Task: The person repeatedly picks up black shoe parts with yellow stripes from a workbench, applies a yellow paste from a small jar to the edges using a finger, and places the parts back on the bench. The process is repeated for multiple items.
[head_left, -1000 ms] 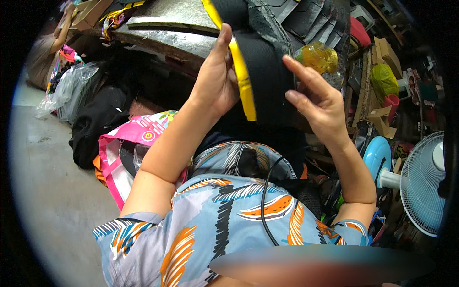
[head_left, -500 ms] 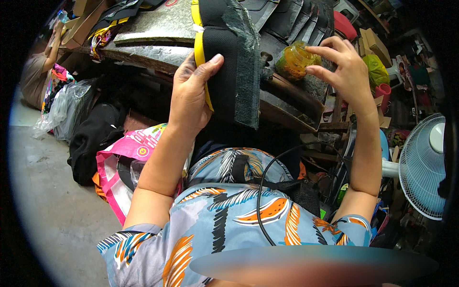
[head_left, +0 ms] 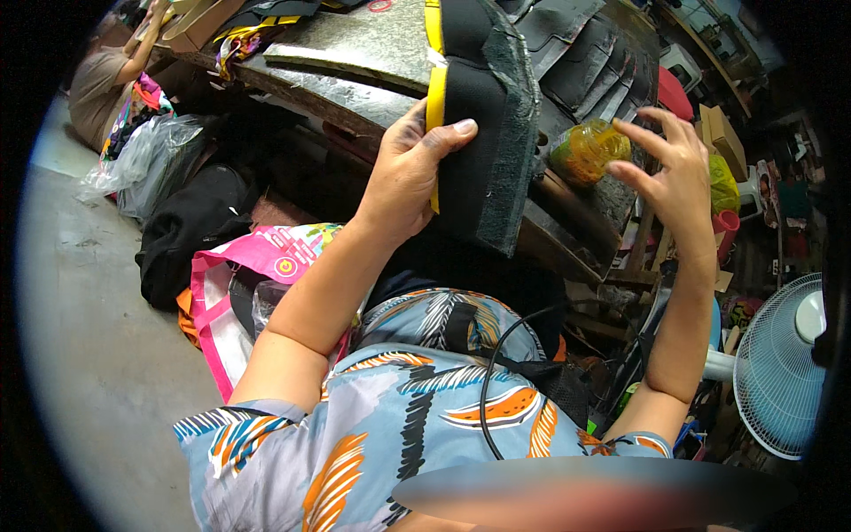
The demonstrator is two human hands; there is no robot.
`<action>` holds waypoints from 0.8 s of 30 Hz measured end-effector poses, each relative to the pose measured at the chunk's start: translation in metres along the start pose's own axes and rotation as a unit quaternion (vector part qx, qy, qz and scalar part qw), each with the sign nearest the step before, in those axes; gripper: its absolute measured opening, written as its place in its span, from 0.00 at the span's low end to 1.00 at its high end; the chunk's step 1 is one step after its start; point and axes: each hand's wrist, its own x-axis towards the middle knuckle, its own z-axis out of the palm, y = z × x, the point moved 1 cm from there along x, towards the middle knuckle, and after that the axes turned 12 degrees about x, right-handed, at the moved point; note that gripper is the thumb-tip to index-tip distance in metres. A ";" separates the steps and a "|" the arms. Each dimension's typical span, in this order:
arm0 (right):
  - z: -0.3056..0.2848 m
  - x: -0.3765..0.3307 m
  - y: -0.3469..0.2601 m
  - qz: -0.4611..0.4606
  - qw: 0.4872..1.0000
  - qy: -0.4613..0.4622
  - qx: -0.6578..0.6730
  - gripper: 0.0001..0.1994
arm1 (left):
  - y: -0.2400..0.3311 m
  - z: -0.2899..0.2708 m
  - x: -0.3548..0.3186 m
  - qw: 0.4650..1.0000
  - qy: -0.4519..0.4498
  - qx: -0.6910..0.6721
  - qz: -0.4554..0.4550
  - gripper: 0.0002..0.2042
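Observation:
My left hand (head_left: 412, 173) grips a black padded fabric piece (head_left: 479, 133) with a yellow strip along its left edge. The thumb lies on top, and the other fingers are mostly hidden behind the piece. The piece's right border looks rough and greyish green. On the bench to its right, a clear jar (head_left: 585, 158) leans over, smeared inside with a yellow-orange substance. My right hand (head_left: 669, 164) is at the mouth of the jar, thumb and forefinger apart with nothing visible between them. Whether the fingertips touch the rim, I cannot tell.
Several dark flat pieces (head_left: 589, 66) overlap on the worn bench (head_left: 355, 111) behind the jar. A pink-and-white bag (head_left: 213, 306) and a black bundle (head_left: 191, 235) lie on the floor at left. At right stands a fan (head_left: 780, 363). Another person (head_left: 102, 89) sits far left.
The whole view has shifted, so the bench and jar appear further right and lower. My left hand still holds the fabric piece. The right fingers have spread slightly beside the jar's mouth.

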 end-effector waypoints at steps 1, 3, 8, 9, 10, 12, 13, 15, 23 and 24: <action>-0.002 -0.004 -0.001 0.005 1.000 -0.002 -0.009 0.24 | 0.000 0.000 0.000 1.000 0.001 0.001 -0.004 0.15; -0.005 -0.010 -0.005 0.016 1.000 -0.021 0.010 0.22 | 0.000 0.002 0.000 1.000 -0.001 -0.001 -0.004 0.15; -0.012 -0.006 -0.029 0.044 0.903 0.036 0.426 0.36 | 0.003 0.010 -0.002 1.000 -0.016 -0.020 -0.008 0.15; -0.010 -0.005 -0.037 0.055 0.829 0.042 0.555 0.41 | 0.003 0.013 -0.002 1.000 -0.022 -0.019 -0.011 0.15; -0.004 -0.004 -0.047 0.062 0.792 0.003 0.607 0.52 | 0.004 0.015 -0.002 0.999 -0.028 -0.026 -0.012 0.15; 0.008 -0.005 -0.062 0.111 0.746 -0.043 0.655 0.53 | 0.005 0.021 -0.002 0.998 -0.050 -0.049 -0.003 0.15; 0.015 -0.006 -0.068 0.126 0.717 -0.071 0.682 0.54 | 0.006 0.022 -0.002 0.998 -0.047 -0.047 -0.010 0.15; 0.023 -0.006 -0.071 0.132 0.779 -0.055 0.611 0.57 | 0.009 0.024 -0.002 0.996 -0.068 -0.061 -0.004 0.15; 0.033 -0.003 -0.068 0.126 0.818 -0.052 0.558 0.58 | 0.009 0.021 0.001 0.998 -0.050 -0.046 -0.016 0.13; 0.034 -0.004 -0.069 0.127 0.801 -0.055 0.582 0.58 | 0.008 0.020 0.002 0.998 -0.050 -0.047 -0.015 0.12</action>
